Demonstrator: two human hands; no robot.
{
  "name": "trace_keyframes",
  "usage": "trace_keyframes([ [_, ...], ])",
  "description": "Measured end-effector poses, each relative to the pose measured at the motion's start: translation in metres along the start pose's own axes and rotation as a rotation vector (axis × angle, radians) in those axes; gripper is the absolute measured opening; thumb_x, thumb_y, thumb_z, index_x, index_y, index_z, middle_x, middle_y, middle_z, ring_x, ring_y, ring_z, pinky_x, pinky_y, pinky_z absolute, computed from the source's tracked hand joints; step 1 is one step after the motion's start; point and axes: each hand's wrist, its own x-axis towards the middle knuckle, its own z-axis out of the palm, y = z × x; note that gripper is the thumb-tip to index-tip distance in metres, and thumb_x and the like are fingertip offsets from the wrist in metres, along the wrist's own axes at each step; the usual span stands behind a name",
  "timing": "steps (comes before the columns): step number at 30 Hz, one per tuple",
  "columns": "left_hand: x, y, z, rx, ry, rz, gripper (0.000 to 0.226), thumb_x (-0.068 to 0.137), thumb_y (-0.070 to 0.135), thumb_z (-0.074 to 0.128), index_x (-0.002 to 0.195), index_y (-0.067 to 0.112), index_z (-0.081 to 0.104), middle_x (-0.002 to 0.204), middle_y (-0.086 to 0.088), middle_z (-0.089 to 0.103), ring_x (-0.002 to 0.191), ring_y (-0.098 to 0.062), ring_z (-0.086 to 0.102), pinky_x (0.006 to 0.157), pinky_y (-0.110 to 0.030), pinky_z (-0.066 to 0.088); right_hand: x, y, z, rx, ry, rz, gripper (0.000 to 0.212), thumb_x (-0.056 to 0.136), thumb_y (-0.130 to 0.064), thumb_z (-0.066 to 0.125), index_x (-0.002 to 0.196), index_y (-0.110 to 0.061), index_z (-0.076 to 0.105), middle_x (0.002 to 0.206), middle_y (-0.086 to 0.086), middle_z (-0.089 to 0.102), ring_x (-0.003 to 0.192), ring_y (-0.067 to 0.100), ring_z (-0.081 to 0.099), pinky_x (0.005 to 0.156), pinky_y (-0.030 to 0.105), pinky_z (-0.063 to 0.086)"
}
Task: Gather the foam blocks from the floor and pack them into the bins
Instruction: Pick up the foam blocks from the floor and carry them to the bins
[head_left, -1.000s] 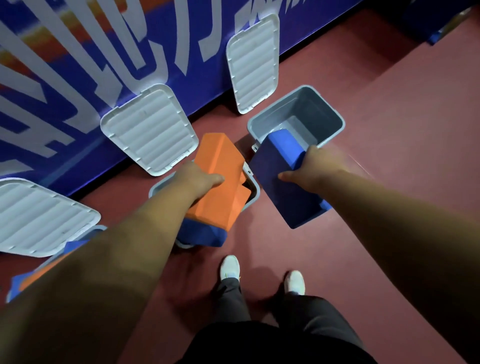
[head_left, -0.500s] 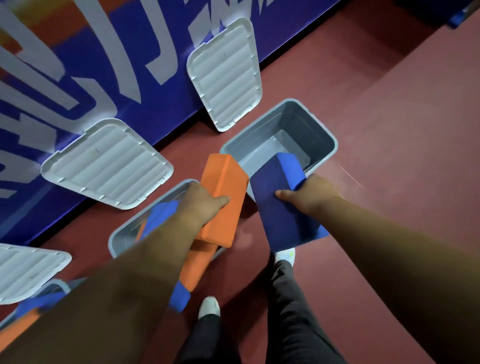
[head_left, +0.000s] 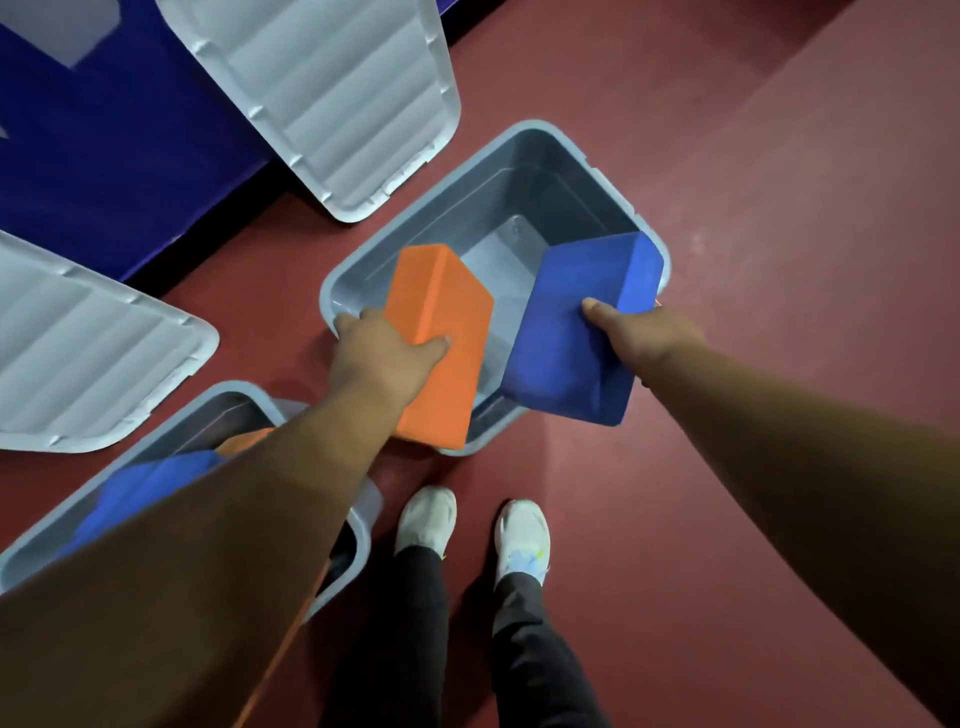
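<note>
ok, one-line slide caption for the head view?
Left hand grips an orange block, right hand a blue block, both tilted over an open grey bin.

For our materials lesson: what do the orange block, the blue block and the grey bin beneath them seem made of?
The orange block and blue block: probably foam, matte, softly edged, no shine. The grey bin: likely moulded plastic, smooth, slightly glossy, with a rolled rim.

Dark red floor (head_left: 779, 493), evenly lit, with a diagonal seam bounding a lighter band at right. Upper left: blue panel wall (head_left: 114, 156) with a pale marking.
</note>
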Motion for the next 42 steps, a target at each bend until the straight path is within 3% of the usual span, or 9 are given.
trace_keyframes([
  [5, 0.065, -0.001, 0.042, -0.038, 0.1, -0.008, 0.09, 0.078, 0.06, 0.079, 0.14, 0.004, 0.047, 0.143, -0.018, 0.047, 0.125, -0.039, 0.058, 0.103, -0.047, 0.048, 0.067, -0.011, 0.041, 0.084, 0.068, 0.014, 0.065, 0.083, -0.069, 0.069, 0.11, -0.011, 0.057, 0.091, 0.005, 0.06, 0.078, 0.028, 0.058, 0.078, 0.037, 0.046],
  [10, 0.081, -0.012, 0.068, -0.017, -0.01, 0.046, 0.062, 0.087, 0.043, 0.07, 0.135, 0.007, 0.052, 0.139, -0.015, 0.053, 0.117, -0.037, 0.061, 0.094, -0.043, 0.051, 0.088, -0.019, 0.064, 0.103, 0.122, 0.007, 0.085, 0.085, -0.065, 0.064, 0.141, -0.003, 0.046, 0.122, 0.011, 0.065, 0.092, 0.033, 0.06, 0.067, 0.033, 0.04],
  [14, 0.06, -0.029, 0.069, 0.016, -0.122, 0.054, 0.049, 0.088, 0.038, 0.065, 0.129, 0.012, 0.057, 0.121, -0.008, 0.068, 0.101, -0.034, 0.069, 0.092, -0.041, 0.057, 0.073, -0.024, 0.072, -0.048, 0.086, -0.091, 0.054, 0.094, -0.043, 0.055, 0.128, -0.001, 0.05, 0.114, 0.013, 0.065, 0.089, 0.032, 0.061, 0.061, 0.03, 0.036],
  [16, 0.045, -0.034, 0.064, 0.001, -0.174, 0.043, 0.047, 0.092, 0.034, 0.065, 0.133, 0.01, 0.059, 0.126, -0.011, 0.069, 0.113, -0.034, 0.067, 0.098, -0.035, 0.052, 0.058, -0.025, 0.07, -0.153, 0.04, -0.152, 0.033, 0.094, -0.034, 0.054, 0.11, -0.005, 0.058, 0.099, 0.013, 0.063, 0.071, 0.027, 0.054, 0.054, 0.03, 0.033],
  [19, 0.016, -0.033, 0.043, -0.008, -0.234, 0.057, 0.041, 0.095, 0.029, 0.065, 0.132, 0.01, 0.063, 0.13, -0.01, 0.069, 0.123, -0.03, 0.062, 0.1, -0.032, 0.046, 0.018, -0.03, 0.053, -0.262, -0.03, -0.191, 0.032, 0.099, -0.029, 0.05, 0.108, -0.002, 0.065, 0.102, 0.016, 0.066, 0.082, 0.031, 0.055, 0.068, 0.03, 0.038],
  [28, -0.092, 0.049, -0.137, -0.088, -0.234, 0.206, 0.019, 0.088, 0.023, 0.059, 0.089, 0.009, 0.072, 0.088, -0.011, 0.077, 0.091, -0.031, 0.074, 0.084, -0.042, 0.061, -0.165, -0.089, -0.081, -0.359, -0.039, -0.327, 0.03, 0.1, -0.03, 0.051, 0.107, -0.006, 0.068, 0.106, 0.014, 0.067, 0.103, 0.034, 0.063, 0.079, 0.032, 0.044],
  [31, -0.138, 0.085, -0.221, -0.096, -0.188, 0.301, 0.025, 0.084, 0.026, 0.055, 0.087, 0.006, 0.071, 0.088, -0.013, 0.076, 0.089, -0.031, 0.076, 0.082, -0.044, 0.063, -0.243, -0.106, -0.139, -0.37, 0.022, -0.382, 0.04, 0.101, -0.035, 0.049, 0.118, -0.006, 0.071, 0.117, 0.018, 0.07, 0.109, 0.035, 0.064, 0.079, 0.032, 0.043],
  [37, -0.251, 0.131, -0.36, -0.097, -0.111, 0.454, 0.026, 0.089, 0.019, 0.052, 0.091, 0.004, 0.073, 0.091, -0.009, 0.079, 0.091, -0.031, 0.076, 0.087, -0.048, 0.062, -0.383, -0.115, -0.227, -0.076, -0.019, -0.414, 0.033, 0.084, -0.033, 0.058, 0.09, -0.005, 0.074, 0.086, 0.013, 0.078, 0.082, 0.034, 0.077, 0.075, 0.049, 0.065],
  [42, -0.312, 0.138, -0.411, -0.032, -0.12, 0.594, 0.031, 0.094, 0.016, 0.049, 0.097, -0.001, 0.075, 0.094, -0.014, 0.079, 0.095, -0.033, 0.076, 0.088, -0.046, 0.063, -0.464, -0.11, -0.255, 0.076, 0.078, -0.422, 0.031, 0.094, -0.034, 0.057, 0.101, -0.007, 0.07, 0.085, 0.003, 0.078, 0.085, 0.026, 0.077, 0.073, 0.038, 0.061],
])
